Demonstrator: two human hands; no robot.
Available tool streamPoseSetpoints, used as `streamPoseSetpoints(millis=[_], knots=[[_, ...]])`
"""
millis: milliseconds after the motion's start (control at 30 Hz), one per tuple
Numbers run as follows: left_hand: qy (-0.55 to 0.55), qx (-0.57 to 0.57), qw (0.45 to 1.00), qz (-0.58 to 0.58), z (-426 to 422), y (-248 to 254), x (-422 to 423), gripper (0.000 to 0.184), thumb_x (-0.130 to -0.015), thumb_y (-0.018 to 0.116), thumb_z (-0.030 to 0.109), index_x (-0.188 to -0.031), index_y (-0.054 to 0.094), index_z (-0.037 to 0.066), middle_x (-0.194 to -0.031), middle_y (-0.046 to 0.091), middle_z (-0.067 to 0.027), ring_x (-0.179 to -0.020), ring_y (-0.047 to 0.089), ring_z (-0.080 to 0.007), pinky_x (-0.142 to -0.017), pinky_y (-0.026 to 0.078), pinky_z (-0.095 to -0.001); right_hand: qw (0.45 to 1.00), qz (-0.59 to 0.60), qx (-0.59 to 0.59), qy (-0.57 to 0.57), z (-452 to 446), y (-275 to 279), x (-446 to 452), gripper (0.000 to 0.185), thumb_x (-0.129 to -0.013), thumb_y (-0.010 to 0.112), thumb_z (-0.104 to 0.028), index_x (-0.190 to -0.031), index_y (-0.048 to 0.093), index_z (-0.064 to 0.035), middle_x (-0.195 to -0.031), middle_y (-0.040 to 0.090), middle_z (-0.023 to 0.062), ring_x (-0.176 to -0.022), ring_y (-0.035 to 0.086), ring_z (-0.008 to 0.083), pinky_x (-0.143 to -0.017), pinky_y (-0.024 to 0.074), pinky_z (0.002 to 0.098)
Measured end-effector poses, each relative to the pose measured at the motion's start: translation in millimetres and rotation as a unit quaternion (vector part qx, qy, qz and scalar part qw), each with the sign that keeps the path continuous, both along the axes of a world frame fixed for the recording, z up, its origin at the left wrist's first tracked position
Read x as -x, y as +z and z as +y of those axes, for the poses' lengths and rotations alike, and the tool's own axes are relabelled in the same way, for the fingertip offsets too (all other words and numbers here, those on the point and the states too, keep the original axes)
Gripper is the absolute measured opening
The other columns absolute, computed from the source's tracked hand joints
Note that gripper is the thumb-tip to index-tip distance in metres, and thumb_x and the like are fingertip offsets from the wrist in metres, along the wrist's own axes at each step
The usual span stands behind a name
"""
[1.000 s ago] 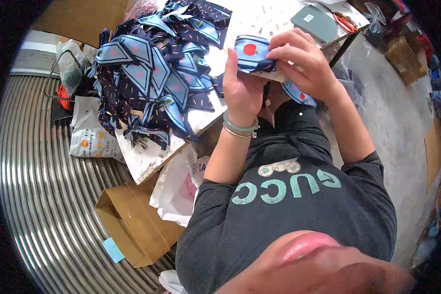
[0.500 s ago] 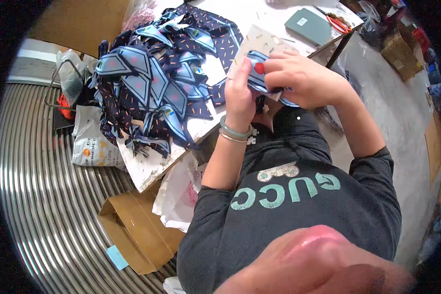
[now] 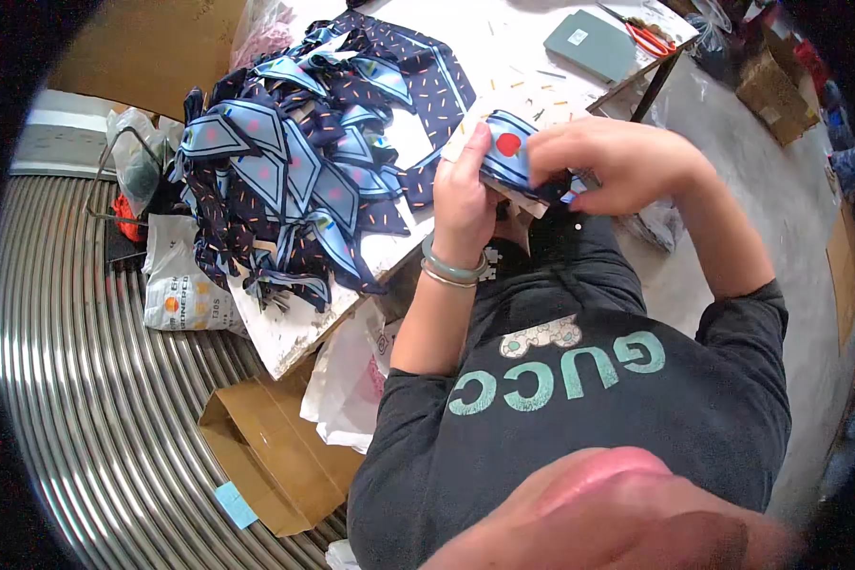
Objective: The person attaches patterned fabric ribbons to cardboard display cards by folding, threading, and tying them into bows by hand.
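My left hand [image 3: 464, 198] is closed on a pale card [image 3: 463, 131] and a folded light-blue cloth band [image 3: 509, 145] with dark edges and a red round print. The thumb lies along the left edge of the band. My right hand [image 3: 632, 163] has its fingers bent and pressed on the band's right end, near a dark fold. Its fingertips are partly hidden. Left of both hands, a heap of navy and light-blue patterned cloth strips [image 3: 299, 166] lies on the white table [image 3: 306, 331].
A grey-green flat box [image 3: 591, 46] and red-handled scissors [image 3: 650, 40] lie at the table's back right. Below the table stand an open cardboard box [image 3: 280, 451] and white plastic bags [image 3: 337, 385]. Ribbed metal [image 3: 95, 380] fills the left side.
The card and band have tilted in my left hand. My right hand has moved down and right along the band, its fingers now bent. The loose tail below has mostly gone from view.
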State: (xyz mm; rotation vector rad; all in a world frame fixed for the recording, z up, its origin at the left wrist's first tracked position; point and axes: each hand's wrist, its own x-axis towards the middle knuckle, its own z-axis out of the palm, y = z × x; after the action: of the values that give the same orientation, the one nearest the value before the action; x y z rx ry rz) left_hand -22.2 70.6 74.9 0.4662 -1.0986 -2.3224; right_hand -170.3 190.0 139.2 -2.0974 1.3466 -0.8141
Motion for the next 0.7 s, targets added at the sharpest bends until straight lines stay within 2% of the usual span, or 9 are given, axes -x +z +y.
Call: streamPoseSetpoints(millis=[67,200,267,400,467,500,567,633,700], knots=[[-0.002,-0.003,1.0,-0.002,2.6,-0.4,1.3,0.023,-0.098,0.048,0.02,-0.104,0.06,0.002,-0.084,0.064,-0.0035,-0.069,0.062,-0.0105,-0.06,0.05,-0.0246,0.996,0.084,-0.015,0.024,-0.1,-0.2,2.7,0.022,-0.061,0.063,0.004,-0.081,0.056,0.001,-0.088,0.056,0.013,-0.083,0.057,0.033,-0.072,0.0458,0.039],[-0.039,-0.002,0.999,-0.005,0.0,-8.7,2.7,0.021,-0.098,0.049,0.019,-0.103,0.06,0.003,-0.085,0.064,-0.0031,-0.07,0.062,-0.0107,-0.061,0.05,-0.0247,0.99,0.139,0.029,0.018,-2.2,-6.0,-2.6,0.02,-0.06,0.063,0.003,-0.078,0.054,0.0015,-0.085,0.055,0.0139,-0.082,0.057,0.0335,-0.071,0.0456,0.039],[-0.068,0.003,0.998,-0.01,-1.9,-13.0,3.0,0.02,-0.097,0.049,0.018,-0.104,0.06,0.002,-0.087,0.064,-0.0032,-0.072,0.062,-0.0109,-0.063,0.051,-0.0252,0.997,-0.012,0.032,0.069,-4.2,-6.7,-3.6,0.02,-0.059,0.063,0.003,-0.075,0.052,0.002,-0.078,0.054,0.0141,-0.078,0.055,0.0348,-0.069,0.0453,0.0412],[-0.082,-0.029,0.996,-0.002,10.5,-5.8,2.7,0.019,-0.096,0.05,0.018,-0.103,0.06,0.003,-0.091,0.064,-0.0041,-0.077,0.062,-0.0114,-0.068,0.05,-0.0266,0.996,-0.02,-0.051,0.07,-3.1,-5.3,-5.4,0.021,-0.058,0.063,0.002,-0.075,0.051,0.0015,-0.072,0.051,0.0132,-0.074,0.054,0.0357,-0.066,0.045,0.0426],[-0.04,-0.07,0.997,-0.014,15.0,1.1,2.8,0.022,-0.097,0.049,0.02,-0.103,0.06,0.002,-0.091,0.065,-0.0055,-0.076,0.063,-0.0123,-0.065,0.051,-0.0266,0.975,0.09,0.182,-0.089,-4.0,-13.4,-6.5,0.021,-0.056,0.064,-0.001,-0.072,0.05,-0.0006,-0.069,0.05,0.0113,-0.067,0.053,0.0333,-0.06,0.0447,0.0415],[-0.039,-0.069,0.997,-0.013,13.6,-0.2,1.7,0.022,-0.097,0.049,0.02,-0.103,0.06,0.002,-0.091,0.065,-0.0055,-0.076,0.063,-0.0123,-0.065,0.051,-0.0266,0.975,0.091,0.182,-0.088,-4.3,-15.0,-6.5,0.021,-0.056,0.064,-0.001,-0.072,0.05,-0.0006,-0.069,0.05,0.0113,-0.067,0.053,0.0333,-0.06,0.0447,0.0415],[0.009,-0.042,0.999,-0.003,10.3,-3.7,-1.5,0.023,-0.099,0.046,0.021,-0.104,0.059,0.002,-0.089,0.065,-0.006,-0.071,0.064,-0.0132,-0.059,0.051,-0.0267,0.862,0.25,0.359,-0.257,-3.0,-18.0,-6.8,0.021,-0.061,0.069,-0.01,-0.072,0.051,-0.0057,-0.067,0.054,0.0073,-0.068,0.059,0.0288,-0.059,0.0473,0.0387],[0.051,-0.051,0.997,0.021,17.7,-1.1,2.3,0.027,-0.1,0.045,0.024,-0.102,0.059,0.002,-0.085,0.064,-0.0061,-0.063,0.061,-0.0135,-0.052,0.049,-0.0262,0.853,0.26,0.365,-0.267,-2.7,-29.6,-13.0,0.022,-0.06,0.07,-0.013,-0.072,0.052,-0.0088,-0.068,0.053,0.006,-0.068,0.059,0.0264,-0.057,0.0471,0.0374],[0.064,-0.022,0.993,0.098,12.4,-14.7,1.5,0.031,-0.101,0.042,0.026,-0.107,0.058,0.0,-0.094,0.065,-0.0089,-0.083,0.066,-0.0191,-0.075,0.056,-0.0356,0.879,0.177,0.336,-0.287,-2.6,-37.3,-25.1,0.021,-0.062,0.069,-0.012,-0.073,0.052,-0.0079,-0.072,0.052,0.0079,-0.069,0.058,0.0289,-0.057,0.047,0.0384]])
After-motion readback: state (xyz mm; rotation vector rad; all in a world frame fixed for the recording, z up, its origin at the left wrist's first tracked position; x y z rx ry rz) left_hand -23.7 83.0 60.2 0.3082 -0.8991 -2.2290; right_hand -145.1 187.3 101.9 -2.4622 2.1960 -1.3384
